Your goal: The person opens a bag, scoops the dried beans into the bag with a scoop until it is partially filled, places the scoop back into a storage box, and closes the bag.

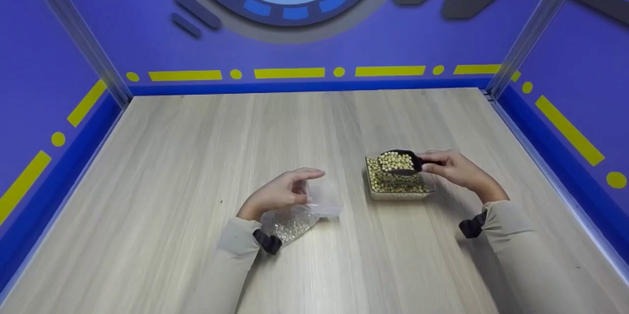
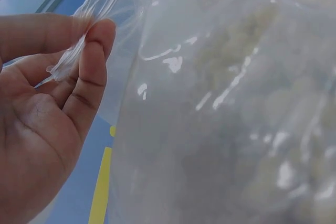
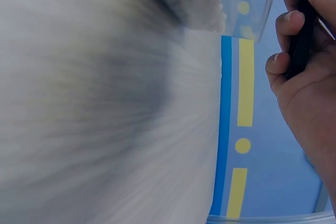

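My left hand (image 1: 279, 192) pinches the top edge of a clear zip bag (image 1: 295, 223) between thumb and fingers. Inside the bag, pale round beans show low down, blurred through the plastic in the left wrist view. To the right, a clear rectangular container (image 1: 400, 196) holds many yellowish beans (image 1: 393, 184). Over it my right hand (image 1: 454, 169) grips the handle of a black scoop (image 1: 405, 171), whose bowl is heaped with beans. Curled fingers (image 3: 291, 24) wrap the dark handle in the right wrist view.
A light wooden table (image 1: 196, 147) lies under everything, bounded by blue walls (image 1: 295, 53) with yellow markings. Metal posts (image 1: 530, 34) stand at the back corners. Each sleeve carries a black wrist device (image 1: 472, 225).
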`<control>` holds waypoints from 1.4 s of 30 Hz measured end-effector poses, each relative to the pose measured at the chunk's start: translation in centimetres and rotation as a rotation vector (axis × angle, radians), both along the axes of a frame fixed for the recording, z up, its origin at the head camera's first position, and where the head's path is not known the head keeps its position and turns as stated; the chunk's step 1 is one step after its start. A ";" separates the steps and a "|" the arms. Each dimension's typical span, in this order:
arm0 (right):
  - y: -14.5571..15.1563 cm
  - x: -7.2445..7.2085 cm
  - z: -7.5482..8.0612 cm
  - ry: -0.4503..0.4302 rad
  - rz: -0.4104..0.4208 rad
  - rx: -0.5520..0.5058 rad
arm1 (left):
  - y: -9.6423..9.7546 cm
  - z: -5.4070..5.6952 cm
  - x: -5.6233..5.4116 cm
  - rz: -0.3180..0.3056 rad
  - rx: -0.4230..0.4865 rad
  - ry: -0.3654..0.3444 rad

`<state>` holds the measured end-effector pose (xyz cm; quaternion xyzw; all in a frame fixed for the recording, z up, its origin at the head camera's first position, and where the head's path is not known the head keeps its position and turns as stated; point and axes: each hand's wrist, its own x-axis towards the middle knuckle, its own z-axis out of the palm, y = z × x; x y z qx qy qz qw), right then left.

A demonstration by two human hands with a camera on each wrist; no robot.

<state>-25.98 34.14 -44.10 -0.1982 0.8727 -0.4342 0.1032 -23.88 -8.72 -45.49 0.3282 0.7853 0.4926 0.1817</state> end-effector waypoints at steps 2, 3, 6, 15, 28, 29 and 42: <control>-0.2 0.0 0.1 -0.005 -0.001 0.005 | 0.0 0.0 0.0 -0.002 0.004 0.000; -0.4 0.0 0.2 -0.008 -0.001 0.006 | 0.0 0.0 0.0 -0.003 0.006 -0.001; -0.8 0.0 0.4 -0.017 0.005 -0.001 | 0.0 0.1 0.0 -0.006 0.017 -0.006; -2.4 -0.3 0.6 0.008 0.054 -0.020 | 0.0 0.2 0.0 0.013 0.020 -0.020; -4.7 -0.8 0.2 0.012 0.114 -0.013 | 0.2 0.2 0.0 0.024 0.012 0.007; -4.9 -0.8 0.2 0.018 0.124 -0.015 | 0.2 0.3 0.0 0.023 0.012 0.008; -7.2 -1.1 0.0 0.045 0.184 -0.015 | 0.3 0.5 0.1 0.014 0.034 0.031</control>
